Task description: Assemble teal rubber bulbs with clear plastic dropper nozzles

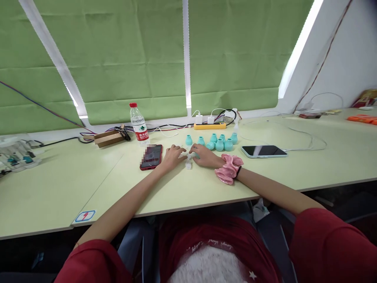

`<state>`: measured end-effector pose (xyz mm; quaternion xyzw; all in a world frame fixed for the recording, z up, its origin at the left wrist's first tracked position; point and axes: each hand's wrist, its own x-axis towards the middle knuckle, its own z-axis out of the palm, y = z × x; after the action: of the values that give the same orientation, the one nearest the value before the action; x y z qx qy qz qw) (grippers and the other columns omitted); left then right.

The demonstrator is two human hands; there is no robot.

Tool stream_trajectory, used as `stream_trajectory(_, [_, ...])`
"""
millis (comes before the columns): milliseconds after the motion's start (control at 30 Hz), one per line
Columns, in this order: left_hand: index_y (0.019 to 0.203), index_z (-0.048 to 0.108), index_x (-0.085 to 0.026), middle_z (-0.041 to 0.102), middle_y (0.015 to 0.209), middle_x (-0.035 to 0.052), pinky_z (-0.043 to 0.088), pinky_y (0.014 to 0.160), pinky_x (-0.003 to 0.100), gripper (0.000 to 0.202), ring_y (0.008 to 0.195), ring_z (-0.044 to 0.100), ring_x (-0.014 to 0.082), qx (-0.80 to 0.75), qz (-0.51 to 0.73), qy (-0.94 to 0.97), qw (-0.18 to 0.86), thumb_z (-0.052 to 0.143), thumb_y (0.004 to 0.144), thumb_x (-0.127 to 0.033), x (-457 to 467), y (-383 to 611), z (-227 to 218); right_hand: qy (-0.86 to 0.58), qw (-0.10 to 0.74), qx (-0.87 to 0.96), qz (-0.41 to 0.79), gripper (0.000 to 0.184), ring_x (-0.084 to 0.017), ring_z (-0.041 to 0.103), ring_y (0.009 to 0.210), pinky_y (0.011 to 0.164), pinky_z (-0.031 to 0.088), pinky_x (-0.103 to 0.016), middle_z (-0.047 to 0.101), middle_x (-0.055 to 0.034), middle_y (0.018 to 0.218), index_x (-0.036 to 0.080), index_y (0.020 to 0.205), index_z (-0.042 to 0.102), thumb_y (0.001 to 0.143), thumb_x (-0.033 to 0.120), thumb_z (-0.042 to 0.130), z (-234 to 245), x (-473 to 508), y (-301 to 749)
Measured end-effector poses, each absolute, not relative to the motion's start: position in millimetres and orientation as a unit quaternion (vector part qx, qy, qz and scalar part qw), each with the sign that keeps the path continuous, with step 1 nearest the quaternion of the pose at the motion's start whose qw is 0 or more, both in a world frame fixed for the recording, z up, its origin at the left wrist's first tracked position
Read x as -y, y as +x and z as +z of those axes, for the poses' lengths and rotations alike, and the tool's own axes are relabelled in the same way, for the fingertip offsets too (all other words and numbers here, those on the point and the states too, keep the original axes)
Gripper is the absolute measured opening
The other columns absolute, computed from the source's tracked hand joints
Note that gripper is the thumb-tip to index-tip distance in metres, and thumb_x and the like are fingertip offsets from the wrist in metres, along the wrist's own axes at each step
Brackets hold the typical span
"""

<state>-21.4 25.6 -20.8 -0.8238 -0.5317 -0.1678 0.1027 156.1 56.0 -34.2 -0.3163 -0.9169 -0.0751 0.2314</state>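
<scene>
Milky translucent plastic, the small piece (188,165) lies between my left hand (173,156), at its nine o'clock, and my right hand (205,156), at its three, both about equally near. Its long axis seemingly runs twelve to six; my fingers bend inward, but whether they grasp it I cannot tell.
</scene>
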Motion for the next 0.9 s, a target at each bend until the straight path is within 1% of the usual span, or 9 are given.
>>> stream_trajectory(133, [0.104, 0.053, -0.020, 0.056, 0.093, 0.0063, 0.035, 0.078, 0.033, 0.034, 0.091, 0.043, 0.0194, 0.482, -0.207, -0.847, 0.088, 0.036, 0.081, -0.039, -14, -15, -18, -0.365, 0.206, 0.905, -0.076, 0.026, -0.019, 0.049, 0.091, 0.075, 0.038, -0.030, 0.051, -0.0081, 0.099, 0.015, 0.098, 0.054, 0.074, 0.020, 0.043, -30, -59, 162])
stream_trajectory(267, [0.107, 0.051, -0.024, 0.052, 0.100, 0.0061, 0.034, 0.077, 0.035, 0.043, 0.095, 0.038, 0.0222, 0.443, -0.174, -0.876, 0.086, 0.041, 0.075, -0.050, -2, -6, -20, -0.421, 0.175, 0.885, -0.097, 0.024, -0.020, 0.052, 0.084, 0.064, 0.039, -0.028, 0.055, -0.0065, 0.093, 0.018, 0.090, 0.056, 0.073, 0.028, 0.044, -18, -61, 171])
stream_trajectory(333, [0.104, 0.054, -0.025, 0.050, 0.102, 0.0062, 0.034, 0.076, 0.036, 0.039, 0.097, 0.036, 0.0237, 0.448, -0.151, -0.875, 0.107, 0.045, 0.073, -0.047, -1, -5, -21, -0.439, 0.156, 0.880, -0.091, 0.019, -0.019, 0.052, 0.081, 0.061, 0.037, -0.026, 0.058, -0.0052, 0.087, 0.018, 0.080, 0.059, 0.070, 0.027, 0.046, -12, -61, 175])
stream_trajectory(433, [0.101, 0.056, -0.025, 0.049, 0.102, 0.0062, 0.034, 0.075, 0.036, 0.030, 0.097, 0.035, 0.0238, 0.473, -0.139, -0.859, 0.137, 0.047, 0.074, -0.035, -5, -8, -21, -0.452, 0.126, 0.881, -0.069, 0.014, -0.018, 0.053, 0.077, 0.059, 0.035, -0.024, 0.061, -0.0039, 0.078, 0.018, 0.072, 0.060, 0.068, 0.022, 0.047, -9, -61, 177])
stream_trajectory(500, [0.100, 0.056, -0.025, 0.049, 0.102, 0.0065, 0.034, 0.074, 0.037, 0.027, 0.097, 0.035, 0.0239, 0.494, -0.137, -0.845, 0.153, 0.045, 0.076, -0.027, -8, -12, -21, -0.449, 0.124, 0.882, -0.069, 0.017, -0.018, 0.052, 0.079, 0.060, 0.035, -0.023, 0.061, -0.0044, 0.077, 0.018, 0.075, 0.061, 0.069, 0.018, 0.044, -10, -61, 177])
stream_trajectory(567, [0.100, 0.056, -0.025, 0.049, 0.102, 0.0067, 0.034, 0.073, 0.037, 0.028, 0.096, 0.035, 0.0241, 0.510, -0.135, -0.834, 0.163, 0.040, 0.077, -0.020, -11, -15, -20, -0.425, 0.134, 0.892, -0.073, 0.023, -0.018, 0.051, 0.083, 0.063, 0.035, -0.024, 0.061, -0.0055, 0.081, 0.018, 0.087, 0.060, 0.070, 0.017, 0.043, -14, -61, 176])
stream_trajectory(667, [0.100, 0.056, -0.025, 0.049, 0.102, 0.0069, 0.034, 0.072, 0.037, 0.029, 0.097, 0.035, 0.0244, 0.521, -0.136, -0.827, 0.160, 0.040, 0.077, -0.016, -14, -19, -18, -0.381, 0.130, 0.913, -0.067, 0.032, -0.020, 0.048, 0.089, 0.066, 0.036, -0.025, 0.061, -0.0066, 0.084, 0.018, 0.102, 0.055, 0.072, 0.023, 0.047, -18, -61, 175])
stream_trajectory(800, [0.096, 0.058, -0.025, 0.049, 0.099, 0.0073, 0.035, 0.073, 0.036, 0.025, 0.096, 0.035, 0.0240, 0.530, -0.143, -0.823, 0.145, 0.044, 0.076, -0.021, -16, -24, -13, -0.391, 0.117, 0.911, -0.065, 0.028, -0.022, 0.048, 0.089, 0.067, 0.036, -0.028, 0.061, -0.0060, 0.079, 0.019, 0.097, 0.058, 0.074, 0.031, 0.047, -20, -61, 173])
stream_trajectory(900, [0.085, 0.062, -0.022, 0.049, 0.096, 0.0078, 0.035, 0.073, 0.037, 0.020, 0.095, 0.035, 0.0250, 0.533, -0.134, -0.824, 0.139, 0.047, 0.074, -0.028, -14, -25, -11, -0.409, 0.141, 0.898, -0.075, 0.025, -0.021, 0.050, 0.088, 0.072, 0.036, -0.030, 0.062, -0.0066, 0.076, 0.017, 0.091, 0.059, 0.076, 0.031, 0.046, -20, -61, 170])
